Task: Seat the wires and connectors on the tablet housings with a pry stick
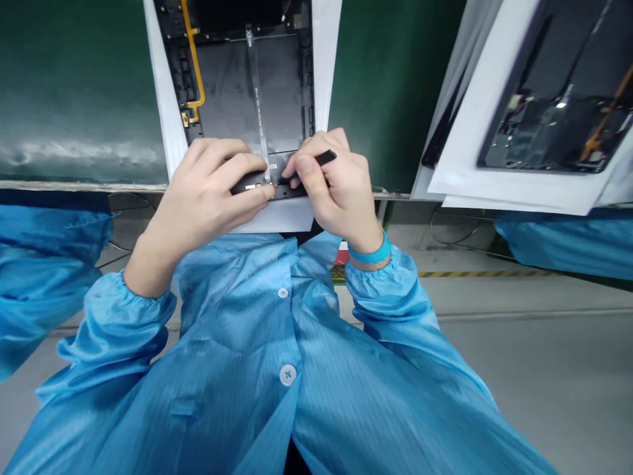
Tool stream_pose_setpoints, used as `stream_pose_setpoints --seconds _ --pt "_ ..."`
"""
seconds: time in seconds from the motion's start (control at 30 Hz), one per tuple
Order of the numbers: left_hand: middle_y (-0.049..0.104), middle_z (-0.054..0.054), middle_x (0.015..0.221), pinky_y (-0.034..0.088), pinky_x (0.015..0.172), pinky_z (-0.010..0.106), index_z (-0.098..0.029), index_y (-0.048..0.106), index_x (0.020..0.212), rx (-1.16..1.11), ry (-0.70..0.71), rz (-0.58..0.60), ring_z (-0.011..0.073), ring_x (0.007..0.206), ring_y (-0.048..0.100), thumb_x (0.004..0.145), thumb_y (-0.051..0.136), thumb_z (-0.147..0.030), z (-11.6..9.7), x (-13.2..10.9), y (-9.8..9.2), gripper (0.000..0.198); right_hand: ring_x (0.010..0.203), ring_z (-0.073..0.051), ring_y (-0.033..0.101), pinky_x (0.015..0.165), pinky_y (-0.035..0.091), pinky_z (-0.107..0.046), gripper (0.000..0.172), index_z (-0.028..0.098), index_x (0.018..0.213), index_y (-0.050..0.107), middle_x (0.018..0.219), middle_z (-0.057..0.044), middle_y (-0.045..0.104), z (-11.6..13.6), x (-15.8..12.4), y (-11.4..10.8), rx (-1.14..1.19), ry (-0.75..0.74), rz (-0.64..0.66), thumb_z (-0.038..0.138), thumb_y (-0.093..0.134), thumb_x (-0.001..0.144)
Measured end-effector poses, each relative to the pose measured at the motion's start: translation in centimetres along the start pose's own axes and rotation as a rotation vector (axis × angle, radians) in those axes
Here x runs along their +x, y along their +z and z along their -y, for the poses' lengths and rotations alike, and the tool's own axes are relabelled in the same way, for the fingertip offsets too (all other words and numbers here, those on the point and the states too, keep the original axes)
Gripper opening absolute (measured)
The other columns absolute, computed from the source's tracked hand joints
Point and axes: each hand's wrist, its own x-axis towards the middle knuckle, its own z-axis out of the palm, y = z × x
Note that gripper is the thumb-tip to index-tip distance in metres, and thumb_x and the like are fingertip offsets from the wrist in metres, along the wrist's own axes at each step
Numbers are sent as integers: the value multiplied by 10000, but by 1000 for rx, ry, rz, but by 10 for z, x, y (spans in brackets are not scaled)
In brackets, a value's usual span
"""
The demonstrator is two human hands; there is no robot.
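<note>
left hand gripping black module — right hand pinching black tool — white label unreadable

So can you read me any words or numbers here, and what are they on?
No words, numbers or brands can be read.
White label on the black part: too small to read.
Marks on the flat strip: too blurred to read.
Red and white sign: partly hidden, unreadable.
</note>
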Motion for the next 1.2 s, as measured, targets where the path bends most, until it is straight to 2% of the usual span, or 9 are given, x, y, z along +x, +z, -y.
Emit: stream_pose_setpoints --seconds 0.23,0.47,0.6,0.73,0.87,1.1,1.2 --pt "761 111 1421 566 1100 587 -239 789 1255 39 78 39 357 1361 670 1169 639 -339 6 4 -8 200 964 -266 760 1015 591 -554 486 280 995 694 845 -33 709 3 2 -1 14 -31 -1 535 361 1241" --pt "768 101 1414 591 1014 585 -263 768 1272 85 123 80 365 1319 706 1168 644 -348 7 8 -18 183 915 -259 750 1008 590 -554 508 273 976 690 854 -35 709 3 4 -1 17 -35 4 540 347 1240" --pt "771 99 1402 600 967 573 -274 759 1250 139 168 60 373 1299 720 1163 654 -347 6 9 -19 155 913 -259 741 1014 582 -551 498 277 984 679 865 -33 705 2 4 0 23 -32 10 539 341 1240" --pt "779 83 1385 607 980 577 -285 760 1248 126 141 57 365 1300 722 1159 661 -364 6 9 -18 155 896 -253 727 994 577 -534 489 276 985 665 855 -28 684 0 4 0 4 -56 11 535 339 1241" --pt "780 89 1369 623 929 552 -285 740 1265 213 209 25 359 1269 740 1158 653 -348 6 10 -18 152 905 -243 735 996 595 -529 493 270 997 676 857 -22 689 0 3 0 5 -76 -8 522 333 1247" --pt "762 96 1428 621 963 579 -327 689 1385 220 175 98 352 1315 725 1164 642 -345 3 12 -23 227 1010 -262 767 1085 601 -556 528 277 1012 693 962 -49 759 3 2 1 48 26 -17 592 330 1231" --pt "757 96 1441 611 963 585 -343 694 1393 204 172 95 361 1326 722 1161 644 -333 4 11 -24 238 1013 -282 766 1080 606 -577 534 289 1002 700 936 -53 757 2 2 2 46 34 -11 610 334 1221"
